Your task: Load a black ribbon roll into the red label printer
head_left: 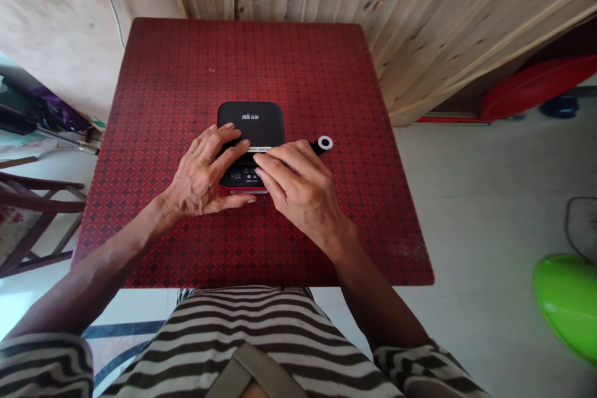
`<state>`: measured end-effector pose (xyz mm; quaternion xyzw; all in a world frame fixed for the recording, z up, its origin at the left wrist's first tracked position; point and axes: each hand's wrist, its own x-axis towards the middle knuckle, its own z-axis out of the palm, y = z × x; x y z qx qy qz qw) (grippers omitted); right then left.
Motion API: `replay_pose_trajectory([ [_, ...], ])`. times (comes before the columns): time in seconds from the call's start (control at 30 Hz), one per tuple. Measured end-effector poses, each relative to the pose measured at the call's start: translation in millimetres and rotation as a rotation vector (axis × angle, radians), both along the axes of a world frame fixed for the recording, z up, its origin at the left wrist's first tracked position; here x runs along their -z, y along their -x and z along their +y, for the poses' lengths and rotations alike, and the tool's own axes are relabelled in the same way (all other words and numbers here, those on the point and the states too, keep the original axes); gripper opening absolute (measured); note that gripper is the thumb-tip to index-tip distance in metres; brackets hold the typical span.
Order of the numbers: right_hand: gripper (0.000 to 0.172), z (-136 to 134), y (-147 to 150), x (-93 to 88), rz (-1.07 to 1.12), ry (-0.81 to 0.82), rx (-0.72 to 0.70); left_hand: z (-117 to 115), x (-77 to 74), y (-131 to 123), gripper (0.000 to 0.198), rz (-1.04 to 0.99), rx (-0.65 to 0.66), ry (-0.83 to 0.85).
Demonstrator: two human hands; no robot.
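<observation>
A black box-shaped device point(254, 121) with white lettering on top and a red base lies in the middle of the red patterned table point(186, 74). My left hand point(203, 171) rests on its left front part, fingers stretched across it and thumb along the near edge. My right hand point(298, 186) covers the right front part, its fingertips on a thin white strip point(260, 149) that runs across the device. A black piece with a white ring point(324, 143) sticks out beyond my right hand. What lies under my palms is hidden.
A wooden plank wall point(373, 0) stands behind the table. A dark wooden chair point(32, 211) is at the left, a red object point(536, 84) lies on the floor at the right, and a bright green object point(566, 298) is at the lower right.
</observation>
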<state>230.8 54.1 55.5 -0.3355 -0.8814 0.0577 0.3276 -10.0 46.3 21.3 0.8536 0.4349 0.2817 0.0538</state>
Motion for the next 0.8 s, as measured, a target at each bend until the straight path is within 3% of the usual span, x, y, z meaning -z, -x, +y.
replay_pose_trajectory([
  [0.13,0.025,-10.4,-13.7,11.7,0.205,-0.029,0.161,-16.5,-0.6,0.2,0.080,-0.052,-0.038,-0.020],
  [0.27,0.024,-25.9,-21.6,44.5,0.404,0.125,0.303,-36.7,4.9,0.9,0.066,-0.129,-0.186,-0.170],
  [0.4,0.044,-35.8,-14.4,76.8,0.437,0.285,0.229,-44.6,15.5,0.7,0.062,-0.089,-0.209,-0.240],
  [0.5,0.052,-35.2,-6.9,91.4,0.397,0.293,0.184,-44.3,21.8,0.5,0.066,-0.087,-0.216,-0.267],
  [0.8,0.050,-31.7,-4.2,103.0,0.375,0.287,0.200,-44.5,21.9,-3.0,0.069,-0.151,-0.226,-0.263],
])
